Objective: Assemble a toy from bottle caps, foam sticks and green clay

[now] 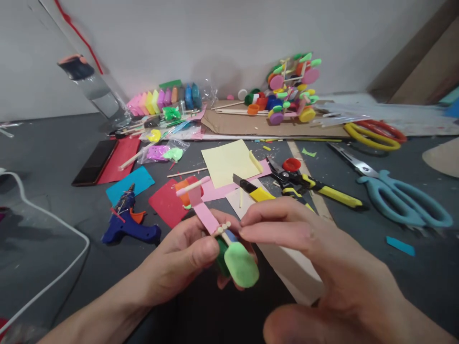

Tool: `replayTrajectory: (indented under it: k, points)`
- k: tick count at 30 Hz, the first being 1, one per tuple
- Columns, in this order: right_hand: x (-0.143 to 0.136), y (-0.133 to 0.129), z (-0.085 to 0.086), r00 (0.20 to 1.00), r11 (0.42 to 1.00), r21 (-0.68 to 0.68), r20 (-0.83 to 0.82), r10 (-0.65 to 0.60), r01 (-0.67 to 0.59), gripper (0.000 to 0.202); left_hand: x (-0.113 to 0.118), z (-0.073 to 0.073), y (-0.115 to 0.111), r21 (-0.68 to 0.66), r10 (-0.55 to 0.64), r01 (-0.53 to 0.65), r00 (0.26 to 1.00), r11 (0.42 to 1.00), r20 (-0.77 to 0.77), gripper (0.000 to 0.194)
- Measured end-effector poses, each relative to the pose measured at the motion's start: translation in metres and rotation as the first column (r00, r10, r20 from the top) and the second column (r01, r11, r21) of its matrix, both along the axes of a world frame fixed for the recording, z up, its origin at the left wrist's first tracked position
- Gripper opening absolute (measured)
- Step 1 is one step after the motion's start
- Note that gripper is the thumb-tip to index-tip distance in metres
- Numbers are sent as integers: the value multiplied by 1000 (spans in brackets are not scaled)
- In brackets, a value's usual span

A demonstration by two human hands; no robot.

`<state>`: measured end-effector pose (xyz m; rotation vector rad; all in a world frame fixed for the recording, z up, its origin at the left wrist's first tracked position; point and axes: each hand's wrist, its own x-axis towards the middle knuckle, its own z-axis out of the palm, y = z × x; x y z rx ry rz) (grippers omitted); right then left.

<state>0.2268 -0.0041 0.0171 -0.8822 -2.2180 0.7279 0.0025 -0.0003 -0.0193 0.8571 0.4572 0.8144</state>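
Observation:
My left hand (186, 260) is closed around a small craft model made of a pink paper strip (204, 215), thin wooden sticks and a light green clay oval (242, 265). Darker green and blue parts sit beneath the sticks, partly hidden by my fingers. A pink roll and orange pieces (183, 192) show at the model's far end. My right hand (322, 248) is open, with fingers extended and the thumb apart. Its fingertips are at the model's right side; whether they touch it I cannot tell. Beyond them lies a yellow craft knife (260, 192).
A blue glue gun (131, 224) lies left, near a black phone (95, 162). Pliers (304, 184) and blue-handled scissors (398, 196) lie right. Yellow paper (229, 162) is ahead. Similar finished-looking models (292, 91) stand on cardboard at the back, with a water bottle (95, 91) back left.

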Motion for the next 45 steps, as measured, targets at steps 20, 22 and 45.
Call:
replayTrajectory:
  k: [20, 22, 45]
  points:
    - [-6, -3, -13, 987, 992, -96, -144, 66, -80, 33, 0, -7, -3, -126, -132, 126, 991, 984, -38, 45]
    - [-7, -2, -13, 984, 991, -102, -165, 64, -82, 35, -1, -7, -3, -124, -132, 127, 991, 984, -35, 46]
    - [-10, -4, -13, 985, 993, -115, -170, 20, -40, 33, -2, -2, -5, -93, -133, 128, 990, 987, -50, 38]
